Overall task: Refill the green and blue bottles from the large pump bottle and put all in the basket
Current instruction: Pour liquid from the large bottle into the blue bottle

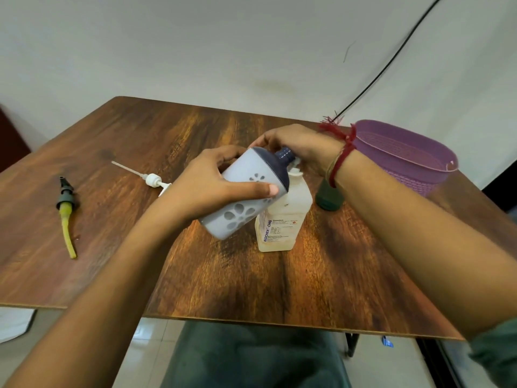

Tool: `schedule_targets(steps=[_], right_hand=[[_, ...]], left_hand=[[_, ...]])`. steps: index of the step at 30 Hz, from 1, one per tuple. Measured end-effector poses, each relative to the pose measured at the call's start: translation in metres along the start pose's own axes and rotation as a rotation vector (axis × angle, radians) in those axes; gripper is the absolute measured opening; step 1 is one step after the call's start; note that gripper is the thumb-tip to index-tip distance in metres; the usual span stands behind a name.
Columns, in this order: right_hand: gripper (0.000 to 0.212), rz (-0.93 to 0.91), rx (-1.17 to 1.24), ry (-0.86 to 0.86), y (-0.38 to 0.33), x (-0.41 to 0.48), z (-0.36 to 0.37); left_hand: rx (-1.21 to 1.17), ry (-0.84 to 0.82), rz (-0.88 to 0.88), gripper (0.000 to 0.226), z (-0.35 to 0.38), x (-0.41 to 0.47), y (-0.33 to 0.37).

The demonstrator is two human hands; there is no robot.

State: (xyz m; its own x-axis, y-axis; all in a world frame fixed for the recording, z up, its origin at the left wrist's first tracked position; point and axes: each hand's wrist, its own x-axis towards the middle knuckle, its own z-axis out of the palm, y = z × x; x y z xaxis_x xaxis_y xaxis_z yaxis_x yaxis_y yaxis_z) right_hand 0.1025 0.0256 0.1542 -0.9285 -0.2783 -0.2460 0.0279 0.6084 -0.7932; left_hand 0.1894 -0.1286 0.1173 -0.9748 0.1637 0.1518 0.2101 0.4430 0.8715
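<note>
My left hand grips the blue bottle, a pale body with flower cut-outs and a dark blue shoulder and open neck. The bottle is tilted, its neck pointing right over the top of the large pump bottle. That large bottle is translucent, labelled, and stands upright mid-table with its pump off. My right hand curls over the blue bottle's shoulder and neck; its thumb is hidden. The dark green bottle stands behind my right wrist. The purple basket sits at the right.
A white pump head with its tube lies on the wooden table left of my hands. Further left lies a dark pump cap with a yellow tube. A black cable hangs on the wall behind the basket.
</note>
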Motion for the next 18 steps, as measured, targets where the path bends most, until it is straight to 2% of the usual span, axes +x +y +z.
schedule_targets(steps=[4,9,14,18], right_hand=[[0.021,-0.010,-0.080,-0.061,-0.012,0.003,-0.007],[0.025,0.003,0.062,-0.048,-0.001,0.000,-0.004],[0.025,-0.017,-0.056,-0.076,-0.005,0.001,-0.006],[0.027,-0.055,-0.050,0.011,-0.004,0.004,-0.004]], left_hand=[[-0.010,0.022,0.030,0.063,-0.003,0.003,0.004],[0.019,-0.016,0.023,0.067,-0.002,0.005,0.001],[-0.036,-0.016,0.010,0.065,-0.001,0.002,0.002],[-0.040,-0.005,0.009,0.060,0.000,0.000,0.004]])
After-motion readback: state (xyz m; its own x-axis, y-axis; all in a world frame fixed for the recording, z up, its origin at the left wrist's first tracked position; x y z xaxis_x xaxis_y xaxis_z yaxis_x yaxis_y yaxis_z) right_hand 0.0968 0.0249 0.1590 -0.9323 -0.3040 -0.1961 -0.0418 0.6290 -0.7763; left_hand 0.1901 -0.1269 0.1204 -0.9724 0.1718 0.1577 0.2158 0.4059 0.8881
